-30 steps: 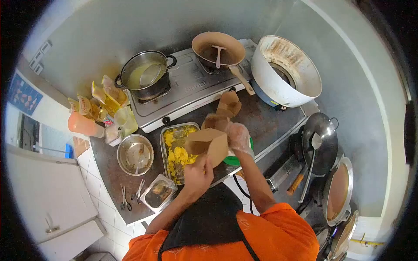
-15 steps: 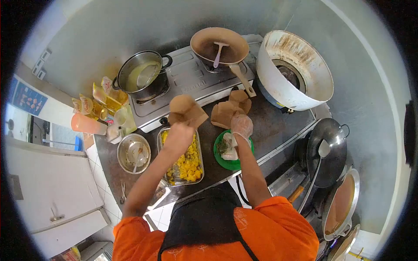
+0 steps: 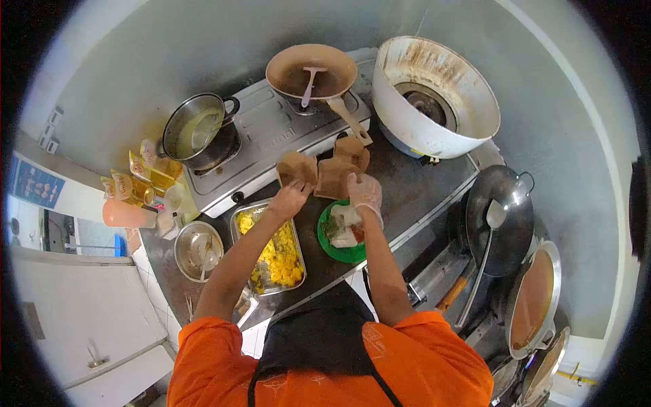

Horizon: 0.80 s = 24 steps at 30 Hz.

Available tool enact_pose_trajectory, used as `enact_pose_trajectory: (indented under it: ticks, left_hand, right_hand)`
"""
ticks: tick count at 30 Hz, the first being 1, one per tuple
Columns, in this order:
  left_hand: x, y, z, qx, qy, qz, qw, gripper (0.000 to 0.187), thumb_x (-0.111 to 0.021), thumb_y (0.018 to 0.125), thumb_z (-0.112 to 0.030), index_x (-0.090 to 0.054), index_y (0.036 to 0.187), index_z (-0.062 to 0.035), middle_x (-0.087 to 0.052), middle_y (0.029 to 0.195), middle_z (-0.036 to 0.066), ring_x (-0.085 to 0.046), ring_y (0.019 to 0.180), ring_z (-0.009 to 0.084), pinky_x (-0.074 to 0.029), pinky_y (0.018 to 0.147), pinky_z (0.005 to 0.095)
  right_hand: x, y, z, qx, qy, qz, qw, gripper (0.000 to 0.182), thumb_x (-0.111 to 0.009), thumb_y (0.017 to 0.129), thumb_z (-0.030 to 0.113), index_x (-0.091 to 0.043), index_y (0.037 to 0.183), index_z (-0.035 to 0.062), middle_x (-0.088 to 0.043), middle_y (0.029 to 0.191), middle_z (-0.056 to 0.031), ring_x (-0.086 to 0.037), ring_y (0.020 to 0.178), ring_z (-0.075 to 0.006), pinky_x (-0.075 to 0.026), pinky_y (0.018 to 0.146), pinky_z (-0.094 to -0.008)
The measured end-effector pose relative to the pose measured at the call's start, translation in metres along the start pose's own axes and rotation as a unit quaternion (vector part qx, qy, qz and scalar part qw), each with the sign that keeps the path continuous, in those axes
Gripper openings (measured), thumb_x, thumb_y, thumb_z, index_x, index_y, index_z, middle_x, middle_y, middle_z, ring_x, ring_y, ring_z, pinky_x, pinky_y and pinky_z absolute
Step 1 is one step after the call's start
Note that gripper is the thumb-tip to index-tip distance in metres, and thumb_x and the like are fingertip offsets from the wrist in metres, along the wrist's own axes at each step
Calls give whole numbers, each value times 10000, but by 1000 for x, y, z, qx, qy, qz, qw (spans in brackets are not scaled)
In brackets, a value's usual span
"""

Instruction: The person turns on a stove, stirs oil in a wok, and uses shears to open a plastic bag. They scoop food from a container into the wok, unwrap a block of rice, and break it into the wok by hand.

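My bare left hand [image 3: 291, 197] is closed on the near edge of a brown paper food box [image 3: 296, 167], at the front of the stove. Beside it stand two more brown paper boxes, a nearer one [image 3: 332, 180] and one behind it [image 3: 352, 150]. My right hand [image 3: 366, 192], in a clear plastic glove, pinches the right edge of the nearer box. Below that hand lies a green plate [image 3: 348, 254] with white pieces, some dark green leaves and something reddish. Under my left forearm is a metal tray [image 3: 303, 273] of yellow food chunks.
A gas stove [image 3: 254, 139] carries a pot [image 3: 196, 129] of yellowish liquid and a pan [image 3: 325, 64] with a scraper. On the right are a white round burner housing [image 3: 434, 129] and a wok [image 3: 498, 224]. A steel bowl [image 3: 198, 251] and oil pouches [image 3: 150, 173] are on the left.
My left hand has brought its box down beside the other boxes. My right hand stays at the nearer box. The whole view has shifted slightly.
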<state>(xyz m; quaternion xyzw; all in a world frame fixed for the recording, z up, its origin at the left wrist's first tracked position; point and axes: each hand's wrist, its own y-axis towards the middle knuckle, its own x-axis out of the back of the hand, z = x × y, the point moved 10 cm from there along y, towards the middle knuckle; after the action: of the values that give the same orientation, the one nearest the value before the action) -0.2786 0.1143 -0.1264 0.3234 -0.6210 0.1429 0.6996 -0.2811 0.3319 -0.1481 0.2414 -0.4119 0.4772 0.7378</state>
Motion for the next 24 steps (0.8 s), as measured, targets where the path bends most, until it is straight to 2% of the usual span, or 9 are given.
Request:
enact_pose_trajectory:
  ticks: [4,6,9,13,15,18,20,21,24]
  left_hand:
    - [14,-10,-7,7,-32,-41,999,272,-572,863,-54,-606,1128,-4,-666,1032,176,-656,1069,335,-570,895,407]
    - [-25,-14,5,64,1,120,991,333,-567,851,-25,-582,1179,22,-644,1122,226,-630,1113,362,-547,932,444]
    - [-82,-18,33,122,-78,125,982,371,-567,834,2,-560,1205,15,-629,1163,262,-615,1127,389,-501,981,483]
    - [-30,1,33,80,-71,-100,989,388,-555,852,25,-511,1236,-9,-681,1004,269,-666,942,453,-545,836,529]
    - [-50,8,37,195,-110,95,970,377,-560,870,28,-489,1240,7,-692,909,265,-686,863,455,-564,741,524]
    - [-58,16,29,147,-38,76,986,393,-600,877,7,-484,1252,39,-693,856,249,-699,838,431,-573,734,503]
    - [-51,23,16,150,-30,121,981,507,-652,880,-47,-452,1332,69,-699,904,247,-698,869,416,-581,763,478]
    - [-56,20,18,141,-1,118,983,585,-684,878,-95,-428,1380,65,-691,957,240,-680,911,407,-564,832,463]
    - [43,26,-53,108,-11,-100,989,463,-716,871,-165,-534,1240,47,-673,1009,230,-635,977,417,-507,882,493]
  right_hand:
    - [56,-31,7,18,78,-34,996,391,-539,944,355,-721,941,9,-707,956,-234,-660,942,-436,-501,856,-507]
    - [81,-62,8,10,103,-44,994,381,-570,922,364,-709,911,9,-700,912,-237,-663,907,-436,-504,809,-512]
    - [64,-108,-23,33,141,-41,989,383,-581,915,382,-702,902,18,-681,860,-247,-673,845,-420,-512,767,-496]
    - [52,-200,-78,-68,163,70,982,376,-575,915,384,-711,939,35,-674,839,-250,-684,793,-373,-518,748,-469]
    - [43,-248,-105,-122,164,128,971,376,-574,914,383,-717,963,39,-683,840,-241,-688,789,-359,-519,751,-463]
    - [63,-315,-146,-183,190,140,954,386,-571,915,384,-717,995,36,-698,813,-192,-682,764,-346,-526,750,-455]
    - [85,-361,-187,-287,236,95,924,385,-583,947,362,-733,1000,12,-743,883,-87,-690,724,-158,-537,628,-322]
    - [95,-379,-207,-318,216,78,920,394,-596,939,356,-729,994,-10,-746,900,-99,-689,723,-158,-533,622,-317]
    - [121,-419,-255,-353,179,39,917,389,-600,934,348,-729,981,-16,-747,915,-107,-686,727,-156,-530,620,-311]
